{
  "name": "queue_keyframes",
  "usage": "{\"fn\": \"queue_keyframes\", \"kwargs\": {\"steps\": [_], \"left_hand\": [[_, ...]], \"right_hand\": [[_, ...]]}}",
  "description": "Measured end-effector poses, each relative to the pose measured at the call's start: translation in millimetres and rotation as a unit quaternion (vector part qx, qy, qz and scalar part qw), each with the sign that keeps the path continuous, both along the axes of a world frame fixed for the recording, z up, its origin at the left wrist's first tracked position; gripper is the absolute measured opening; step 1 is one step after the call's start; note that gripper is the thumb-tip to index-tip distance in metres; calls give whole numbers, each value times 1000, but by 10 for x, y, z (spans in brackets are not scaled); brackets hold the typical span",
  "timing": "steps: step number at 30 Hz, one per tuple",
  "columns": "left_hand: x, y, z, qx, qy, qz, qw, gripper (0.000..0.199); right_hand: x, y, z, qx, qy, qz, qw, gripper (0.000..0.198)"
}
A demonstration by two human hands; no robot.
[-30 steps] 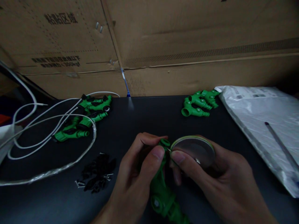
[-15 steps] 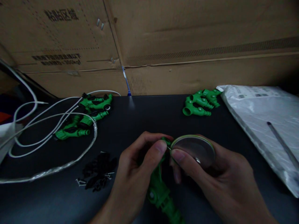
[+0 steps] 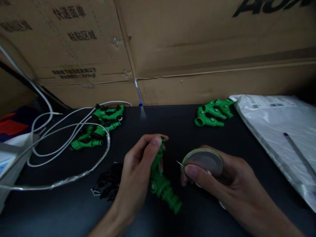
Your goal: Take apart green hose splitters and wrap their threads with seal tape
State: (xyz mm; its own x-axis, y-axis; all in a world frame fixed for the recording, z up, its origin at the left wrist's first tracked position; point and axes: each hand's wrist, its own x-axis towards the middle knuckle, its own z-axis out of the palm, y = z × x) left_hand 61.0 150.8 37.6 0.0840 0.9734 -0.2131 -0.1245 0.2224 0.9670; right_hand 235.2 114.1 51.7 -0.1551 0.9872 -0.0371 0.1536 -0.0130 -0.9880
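Note:
My left hand (image 3: 140,164) is closed on one end of a green plastic hose connector (image 3: 160,186), which slants down toward me between my hands. Its upper tip is pinched between thumb and fingers. In my right hand (image 3: 227,184) sits a flat round roll (image 3: 203,161) with a yellow-green rim and a greyish face. A short thin end sticks out from the roll's left side, pointing at the connector but apart from it. Beside my left wrist lies a heap of small black parts (image 3: 110,179) with several silver screws or pins, partly hidden by the hand.
More green connectors lie at the back left (image 3: 108,113) and back right (image 3: 209,113). A white cable (image 3: 74,123) loops across the left side. At right is a white plastic package (image 3: 271,131) with a dark pen-like stick (image 3: 298,154) on it. Cardboard (image 3: 172,39) walls the back.
My hands have moved apart. The left has shifted left with the connector, and the roll's thin end has come away from it. The camera view has also shifted slightly.

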Motion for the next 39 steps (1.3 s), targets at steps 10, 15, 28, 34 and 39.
{"fn": "queue_keyframes", "kwargs": {"steps": [10, 15, 28, 34, 39], "left_hand": [[-25, 63, -81, 71, -4, 68, 995, 32], [-23, 125, -137, 67, -46, 73, 994, 35], [-96, 170, -63, -100, -165, -50, 980, 38], [-89, 170, -103, -31, -142, -73, 987, 32], [-24, 104, -177, 83, 30, -175, 981, 13]], "right_hand": [[-143, -71, -92, -67, 83, 80, 991, 20], [-83, 50, -212, -52, 111, 27, 992, 27], [240, 163, -222, -153, 247, -35, 956, 21], [322, 178, -123, -195, 290, -35, 936, 24], [443, 225, -53, -104, 315, -106, 937, 25]]}}
